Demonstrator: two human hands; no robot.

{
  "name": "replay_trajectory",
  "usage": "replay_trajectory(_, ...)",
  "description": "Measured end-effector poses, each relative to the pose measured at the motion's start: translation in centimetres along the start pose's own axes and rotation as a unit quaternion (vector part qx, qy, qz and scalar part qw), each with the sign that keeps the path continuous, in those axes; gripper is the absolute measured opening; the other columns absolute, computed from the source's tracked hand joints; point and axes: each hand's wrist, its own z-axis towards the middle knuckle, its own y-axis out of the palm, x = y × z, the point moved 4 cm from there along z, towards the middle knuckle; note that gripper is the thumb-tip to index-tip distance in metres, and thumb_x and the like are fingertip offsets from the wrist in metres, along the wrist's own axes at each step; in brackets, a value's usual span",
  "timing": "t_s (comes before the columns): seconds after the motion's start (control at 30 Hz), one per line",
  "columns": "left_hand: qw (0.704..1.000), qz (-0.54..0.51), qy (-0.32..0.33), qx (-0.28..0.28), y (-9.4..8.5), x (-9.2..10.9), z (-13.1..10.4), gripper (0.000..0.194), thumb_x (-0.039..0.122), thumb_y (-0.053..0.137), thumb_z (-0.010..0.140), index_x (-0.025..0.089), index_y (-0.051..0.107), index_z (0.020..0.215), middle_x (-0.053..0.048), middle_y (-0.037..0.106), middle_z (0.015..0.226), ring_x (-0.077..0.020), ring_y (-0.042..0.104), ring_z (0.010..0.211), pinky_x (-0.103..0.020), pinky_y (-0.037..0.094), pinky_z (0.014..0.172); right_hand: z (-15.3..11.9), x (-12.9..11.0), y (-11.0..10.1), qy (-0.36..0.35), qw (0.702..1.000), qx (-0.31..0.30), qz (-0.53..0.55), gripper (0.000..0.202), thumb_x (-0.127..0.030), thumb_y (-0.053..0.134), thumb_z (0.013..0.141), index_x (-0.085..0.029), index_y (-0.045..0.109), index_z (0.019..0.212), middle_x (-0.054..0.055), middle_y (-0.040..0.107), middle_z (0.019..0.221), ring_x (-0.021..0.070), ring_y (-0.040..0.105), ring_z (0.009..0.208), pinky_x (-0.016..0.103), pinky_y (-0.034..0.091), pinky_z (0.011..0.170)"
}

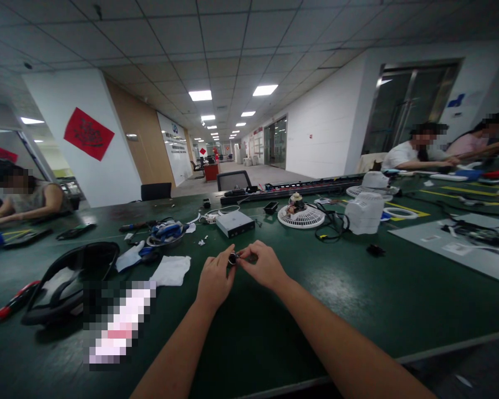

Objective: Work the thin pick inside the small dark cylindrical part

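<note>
Both hands meet above the green table, fingers pinched around a small round dark part [232, 259] with a shiny rim. My left hand [215, 281] holds it from the left between thumb and fingers. From the right, the thumb and index finger of my right hand [264, 265] close at its edge; whatever tiny piece they may pinch is too small to name. Just beyond the hands sits a silver-grey metal box [235, 223] with a dark front, resembling a disc drive.
Left on the green table [316, 332] lie a black-framed visor [72, 277], a red-handled screwdriver [16, 301] and white cloth [172, 270]. Rightward are a white fan grille [301, 218], a white plastic housing [363, 213], black cables [336, 221] and a grey panel [461, 238]. Other people sit at both sides.
</note>
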Motion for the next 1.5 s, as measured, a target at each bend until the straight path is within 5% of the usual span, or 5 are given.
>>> replay_trajectory(0.3, 1.0, 0.005, 0.007, -0.003, -0.04, 0.19, 0.06, 0.048, 0.014, 0.055, 0.091, 0.019, 0.046, 0.138, -0.011, 0.068, 0.124, -0.0256, 0.067, 0.103, -0.04, 0.047, 0.088, 0.12, -0.32, -0.24, -0.021, 1.0, 0.004, 0.005, 0.023, -0.017, 0.08, 0.073, -0.023, 0.075, 0.096, 0.003, 0.07, 0.085, 0.0167, 0.06, 0.071, 0.028, 0.048, 0.065)
replay_trajectory(0.87, 1.0, -0.005, 0.028, 0.004, 0.18, 0.06, -0.02, 0.048, 0.013, 0.059, 0.089, 0.017, 0.048, 0.135, -0.011, 0.07, 0.121, -0.0242, 0.068, 0.101, -0.039, 0.047, 0.086, 0.35, -0.81, 0.1, -0.054, 0.995, -0.05, -0.073, 0.02, -0.031, 0.065, 0.092, -0.024, 0.079, 0.08, 0.002, 0.072, 0.069, 0.0176, 0.057, 0.072, 0.029, 0.042, 0.07)
replay_trajectory(1.03, 1.0, -0.002, 0.031, 0.001, 0.11, 0.15, 0.02, 0.048, 0.013, 0.06, 0.089, 0.017, 0.048, 0.135, -0.011, 0.07, 0.119, -0.0248, 0.068, 0.1, -0.039, 0.047, 0.085, 0.37, -0.37, -0.14, -0.004, 0.998, -0.013, -0.061, 0.023, -0.032, 0.072, 0.086, -0.022, 0.074, 0.107, 0.003, 0.075, 0.081, 0.0181, 0.065, 0.076, 0.028, 0.048, 0.069)
replay_trajectory(1.2, 1.0, -0.001, 0.027, 0.004, 0.15, 0.13, -0.04, 0.047, 0.015, 0.059, 0.09, 0.018, 0.048, 0.136, -0.011, 0.069, 0.122, -0.0248, 0.068, 0.1, -0.039, 0.048, 0.085, 0.39, -0.03, -0.16, 0.017, 0.998, -0.01, -0.064, 0.02, -0.032, 0.065, 0.091, -0.02, 0.074, 0.078, 0.003, 0.07, 0.072, 0.0152, 0.064, 0.067, 0.025, 0.047, 0.064)
replay_trajectory(1.5, 1.0, -0.007, 0.03, -0.003, 0.25, 0.04, -0.1, 0.051, 0.016, 0.06, 0.09, 0.019, 0.046, 0.138, -0.011, 0.068, 0.125, -0.0241, 0.068, 0.101, -0.039, 0.047, 0.086, 0.54, -0.14, 0.46, -0.032, 0.994, -0.066, -0.085, 0.016, -0.023, 0.063, 0.093, -0.021, 0.077, 0.085, 0.002, 0.067, 0.071, 0.0175, 0.055, 0.072, 0.028, 0.04, 0.068)
